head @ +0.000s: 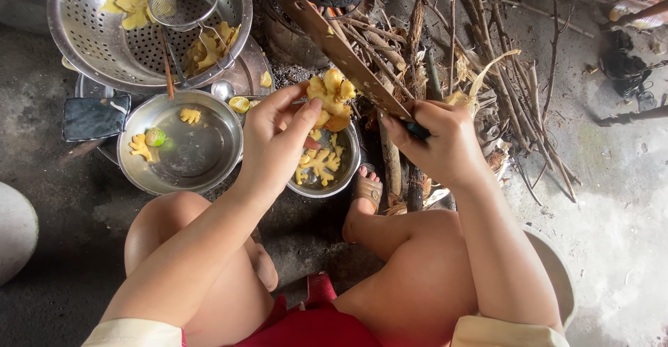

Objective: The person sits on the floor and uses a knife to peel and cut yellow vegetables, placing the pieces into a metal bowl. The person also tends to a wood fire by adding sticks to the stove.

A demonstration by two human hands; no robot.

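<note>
While the left hand (278,138) pinches a knobbly yellow piece (331,96) above the small bowl (346,169), the right hand (438,142) just right of it grips a long knife (341,51) (blade slanting far-left), its edge beside the piece.

My wear: cream short sleeves (132,333), red garment (306,322) at the lap, tan sandal (367,191) on one foot.
</note>
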